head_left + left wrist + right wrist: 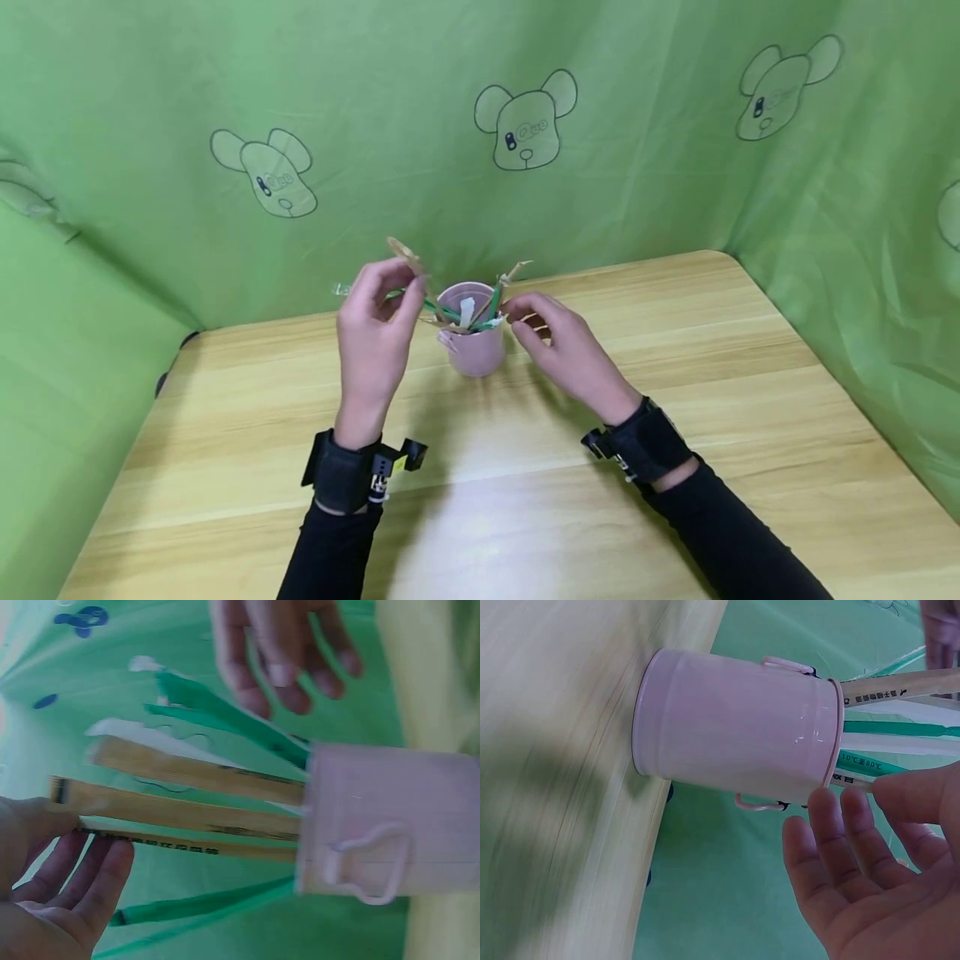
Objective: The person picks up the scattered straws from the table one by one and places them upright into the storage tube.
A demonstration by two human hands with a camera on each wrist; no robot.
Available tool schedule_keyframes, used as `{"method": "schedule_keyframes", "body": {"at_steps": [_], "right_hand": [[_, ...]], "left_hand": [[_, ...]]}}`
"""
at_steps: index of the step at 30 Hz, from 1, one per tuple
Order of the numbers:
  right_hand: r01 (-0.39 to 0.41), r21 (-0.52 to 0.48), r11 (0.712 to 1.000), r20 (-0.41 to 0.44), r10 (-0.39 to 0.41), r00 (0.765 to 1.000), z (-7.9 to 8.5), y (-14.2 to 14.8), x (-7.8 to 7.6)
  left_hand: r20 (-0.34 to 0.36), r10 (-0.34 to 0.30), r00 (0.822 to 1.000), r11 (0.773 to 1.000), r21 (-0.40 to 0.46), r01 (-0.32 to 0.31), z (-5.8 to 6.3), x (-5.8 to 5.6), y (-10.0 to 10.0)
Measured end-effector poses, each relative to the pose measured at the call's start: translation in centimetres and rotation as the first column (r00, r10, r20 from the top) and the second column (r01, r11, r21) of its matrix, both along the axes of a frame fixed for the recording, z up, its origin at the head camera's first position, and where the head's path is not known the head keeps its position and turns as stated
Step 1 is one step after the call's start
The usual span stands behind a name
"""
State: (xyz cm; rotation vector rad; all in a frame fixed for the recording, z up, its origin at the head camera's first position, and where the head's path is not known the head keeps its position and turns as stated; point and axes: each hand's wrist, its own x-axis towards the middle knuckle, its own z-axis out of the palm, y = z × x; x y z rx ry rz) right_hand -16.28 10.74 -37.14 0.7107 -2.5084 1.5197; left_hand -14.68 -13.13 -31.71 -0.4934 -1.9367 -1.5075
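A small pale-pink pail with wire side handles stands upright on the table. Several long, flat wrapped straws lean out of it, some in brown paper, others in green wrappers, with white ones among them. At the pail's left, my left hand pinches the upper end of a brown-wrapped straw between thumb and fingers. My right hand hovers at the right of the rim, fingers loosely bent beside the straws. In the left wrist view this right hand appears apart from them, holding nothing.
The wood-grain table ends just behind the pail. Green fabric printed with bear-like heads hangs behind and at both sides. Black camera straps are on both wrists.
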Motion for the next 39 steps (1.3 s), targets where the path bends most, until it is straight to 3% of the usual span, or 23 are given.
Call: {"method": "schedule_keyframes", "body": {"at_steps": [4,11,21,39], "right_hand": [[-0.004,0.008,1.000,0.004,0.004,1.000,-0.1,0.0,-0.1],[-0.011,0.018,1.000,0.017,0.011,1.000,-0.2,0.0,-0.2],[-0.014,0.049,0.999,0.035,0.012,0.999,-0.7,0.1,-0.4],[-0.018,0.090,0.996,0.042,0.014,0.999,-0.7,1.7,-0.3]], "left_hand": [[0.060,-0.010,0.998,0.996,-0.086,0.015,-1.3,-0.6,0.0],[0.096,0.047,0.994,0.971,-0.239,-0.023,-2.8,-1.3,-0.1],[0.239,0.020,0.971,0.963,-0.265,0.046,-4.0,-1.7,-0.4],[0.248,0.036,0.968,0.953,-0.300,0.042,-3.9,-1.7,-0.1]]}}
